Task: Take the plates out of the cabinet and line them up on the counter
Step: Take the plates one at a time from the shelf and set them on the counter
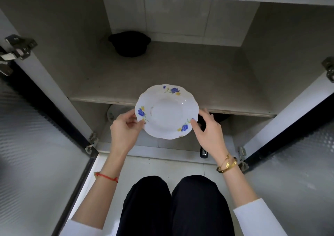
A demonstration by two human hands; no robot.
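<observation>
- White plate [167, 112] with scalloped rim and blue-and-yellow flower sprigs, held level in the air in front of the shelf [162, 76] edge, bowl side up.
- Left hand [124, 129] pinching the plate's left rim, thumb on top by a blue flower, fingers curled beneath.
- Right hand [209, 130] gripping the plate's right rim, thumb tip over the lower-right flower, fingers tucked under.
- Grey shelf boards inside the open cabinet [180, 19]; plate raised above the lower compartment's opening.
- Black pot [129, 43] far behind the plate, at the back left of the shelf, touching the rear wall.
- Pale round dish [115, 113], partly hidden, below the shelf and just left of the plate, behind the left hand; kind cannot be told.
- Dark object [221, 117] under the shelf just right of the plate, mostly hidden by the right hand.
- Frosted doors swung wide: left door [36, 154] and right door [298, 163], well apart on either side of the plate.
- Red string [106, 177] on the left wrist, gold bracelets [226, 164] on the right wrist, both nearer than the plate.
- Black-trousered knees [173, 199] below the plate, white sleeves [256, 216] at the lower corners.
</observation>
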